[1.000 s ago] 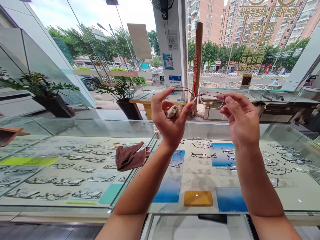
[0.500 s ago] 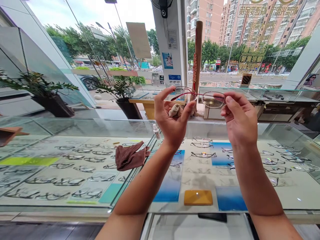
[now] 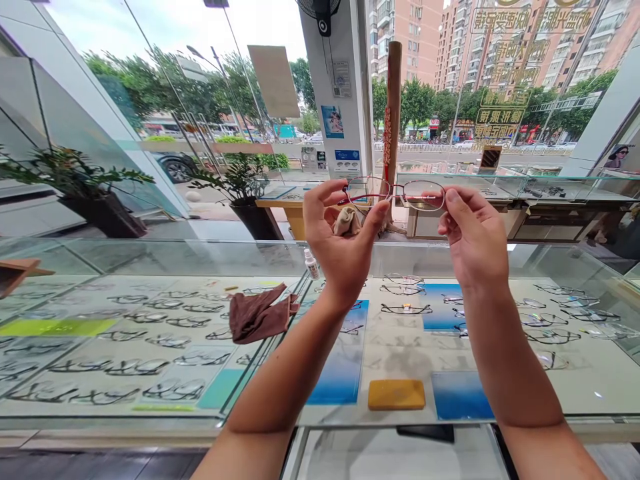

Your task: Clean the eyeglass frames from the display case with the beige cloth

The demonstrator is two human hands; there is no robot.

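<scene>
The glasses (image 3: pixel 410 196) are in the air above the far edge of the tabletop (image 3: pixel 575 393), between both hands. The left hand (image 3: pixel 340 260) spans one lens, forefinger at the outer corner and thumb near the bridge, while a beige cloth (image 3: pixel 345 221) sits in its palm. The right hand (image 3: pixel 477 243) has a narrow grip, pinching the other end. Probably they are held by the edges so that the lenses stay free, and raised so that window light passes through. A brown cloth (image 3: pixel 260 317) lies to the left, a small bottle (image 3: pixel 311 263) just beside the left wrist, and a yellow box (image 3: pixel 396 395) between the forearms. The left forearm partly hides a blue sheet (image 3: pixel 345 367).
</scene>
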